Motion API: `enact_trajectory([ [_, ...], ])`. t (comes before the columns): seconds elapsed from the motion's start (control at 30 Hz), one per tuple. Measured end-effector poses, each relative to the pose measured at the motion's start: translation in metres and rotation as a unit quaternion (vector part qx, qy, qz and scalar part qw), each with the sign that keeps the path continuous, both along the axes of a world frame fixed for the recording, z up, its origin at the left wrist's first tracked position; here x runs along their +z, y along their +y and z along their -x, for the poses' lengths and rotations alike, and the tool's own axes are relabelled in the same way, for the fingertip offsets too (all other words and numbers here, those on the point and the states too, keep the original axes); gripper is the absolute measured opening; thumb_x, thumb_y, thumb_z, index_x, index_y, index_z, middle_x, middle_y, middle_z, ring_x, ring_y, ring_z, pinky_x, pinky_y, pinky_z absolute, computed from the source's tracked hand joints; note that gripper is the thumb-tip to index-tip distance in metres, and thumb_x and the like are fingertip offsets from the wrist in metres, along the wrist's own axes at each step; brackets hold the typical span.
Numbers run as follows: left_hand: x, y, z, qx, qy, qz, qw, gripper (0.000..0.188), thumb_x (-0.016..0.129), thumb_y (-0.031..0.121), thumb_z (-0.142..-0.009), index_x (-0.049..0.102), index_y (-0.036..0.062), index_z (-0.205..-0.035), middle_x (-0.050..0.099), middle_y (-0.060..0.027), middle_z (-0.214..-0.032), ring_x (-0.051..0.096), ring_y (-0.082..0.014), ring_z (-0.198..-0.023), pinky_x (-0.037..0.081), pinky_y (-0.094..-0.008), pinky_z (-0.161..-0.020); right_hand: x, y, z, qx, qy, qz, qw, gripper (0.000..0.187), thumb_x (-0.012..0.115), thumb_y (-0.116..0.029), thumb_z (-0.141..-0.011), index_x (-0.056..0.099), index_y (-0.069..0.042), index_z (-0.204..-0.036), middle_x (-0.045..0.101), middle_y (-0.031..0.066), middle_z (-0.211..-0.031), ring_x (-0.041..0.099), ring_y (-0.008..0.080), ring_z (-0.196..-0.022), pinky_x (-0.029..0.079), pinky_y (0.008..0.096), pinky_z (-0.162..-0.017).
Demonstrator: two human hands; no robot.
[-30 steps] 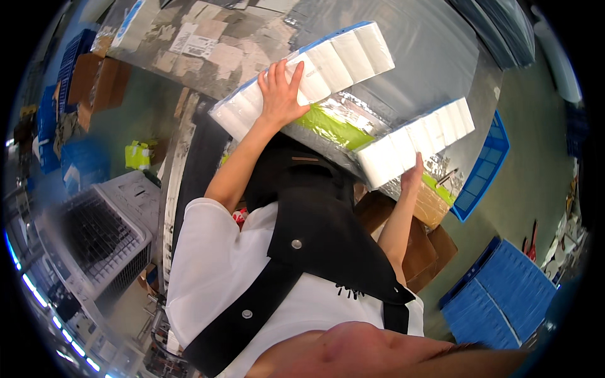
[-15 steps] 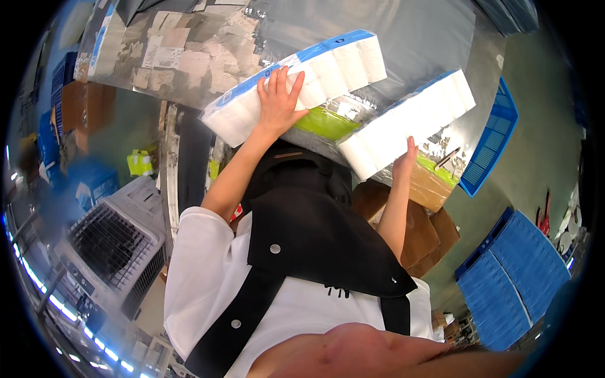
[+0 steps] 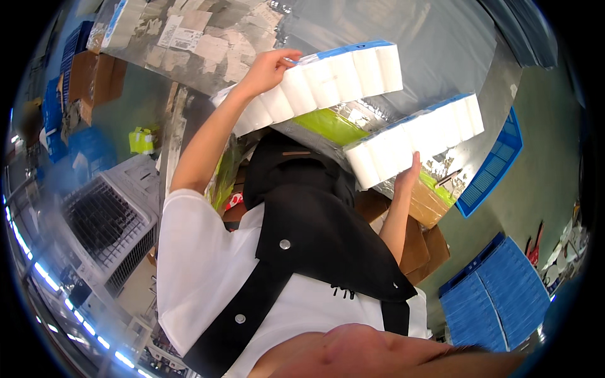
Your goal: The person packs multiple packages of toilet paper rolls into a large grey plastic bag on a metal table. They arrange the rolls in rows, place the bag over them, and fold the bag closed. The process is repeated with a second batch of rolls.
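Along the near edge of the surface [image 3: 208, 74], the head view shows two long wrapped packs of white rolls lying slantwise, apart from each other. The left pack [image 3: 337, 83] has a blue strip along its upper edge; the person's left hand [image 3: 268, 70] is on its upper side, fingers bent in and close together at that strip. Whether they grip the wrap, I cannot tell. The right pack [image 3: 416, 135] lies nearer the right edge. Against its near side the right hand [image 3: 408, 177] has one digit pointing up; the others are hidden, so I cannot tell how firmly it holds. Lime-green wrapping [image 3: 331, 125] shows between the packs. A grey sheet [image 3: 435, 57] covers the far part of the surface, and torn paper labels [image 3: 217, 47] cling toward its left. Past the right edge stands a blue crate [image 3: 493, 173].
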State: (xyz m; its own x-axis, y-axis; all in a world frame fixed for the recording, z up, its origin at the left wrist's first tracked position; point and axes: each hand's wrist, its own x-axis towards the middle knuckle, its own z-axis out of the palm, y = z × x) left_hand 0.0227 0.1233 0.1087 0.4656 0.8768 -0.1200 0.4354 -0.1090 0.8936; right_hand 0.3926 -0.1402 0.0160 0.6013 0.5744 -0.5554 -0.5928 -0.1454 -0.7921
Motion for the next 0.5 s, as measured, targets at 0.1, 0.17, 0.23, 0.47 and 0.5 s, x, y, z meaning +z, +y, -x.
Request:
enact_trajectory([
  [0.1,0.005,0.004,-0.001,-0.031,0.031,-0.003,0.999,0.046,0.037,-0.012,-0.078,0.054,0.0059,-0.117,0.061,-0.0134,-0.107,0.062,-0.0218,-0.094,0.048,-0.0303,-0.080,0.002,0.000,0.001,-0.001,-0.007,-0.005,1.000,0.072,0.059,-0.024,-0.085,0.015,0.006,-0.134,0.040,0.0187,-0.130,0.046,0.0264,-0.114,0.040,0.0384,-0.095],
  [0.17,0.009,0.001,-0.001,-0.038,0.027,0.003,0.999,0.050,0.037,-0.013,-0.076,0.051,0.0064,-0.120,0.060,-0.0142,-0.109,0.062,-0.0227,-0.094,0.048,-0.0303,-0.079,0.002,0.002,0.003,-0.002,-0.012,-0.010,1.000,0.072,0.059,-0.024,-0.085,0.015,0.006,-0.134,0.040,0.0188,-0.130,0.046,0.0263,-0.114,0.039,0.0381,-0.095],
  [0.23,0.008,-0.002,0.001,-0.034,-0.004,0.025,0.999,0.055,0.039,-0.013,-0.072,0.048,0.0066,-0.122,0.060,-0.0151,-0.109,0.062,-0.0236,-0.094,0.048,-0.0301,-0.078,0.003,0.004,0.006,-0.006,-0.026,-0.001,1.000,0.067,0.058,-0.027,-0.085,0.023,0.005,-0.131,0.042,0.0171,-0.128,0.047,0.0259,-0.113,0.039,0.0376,-0.096],
  [0.47,-0.026,0.005,0.021,0.018,-0.075,0.171,0.982,0.054,0.035,-0.014,-0.072,0.049,0.0039,-0.122,0.058,-0.0143,-0.110,0.061,-0.0210,-0.096,0.048,-0.0296,-0.080,-0.005,0.000,0.004,-0.029,-0.016,0.008,0.999,0.075,0.061,-0.027,-0.083,0.017,0.006,-0.134,0.041,0.0179,-0.129,0.047,0.0255,-0.113,0.039,0.0375,-0.095],
  [0.5,-0.034,0.014,0.031,0.040,-0.069,0.182,0.980,0.051,0.036,-0.013,-0.075,0.049,0.0028,-0.121,0.058,-0.0140,-0.111,0.060,-0.0198,-0.096,0.048,-0.0286,-0.081,-0.005,0.000,0.004,-0.033,-0.019,0.012,0.999,0.075,0.061,-0.027,-0.083,0.018,0.006,-0.134,0.041,0.0177,-0.128,0.047,0.0254,-0.112,0.039,0.0373,-0.095],
])
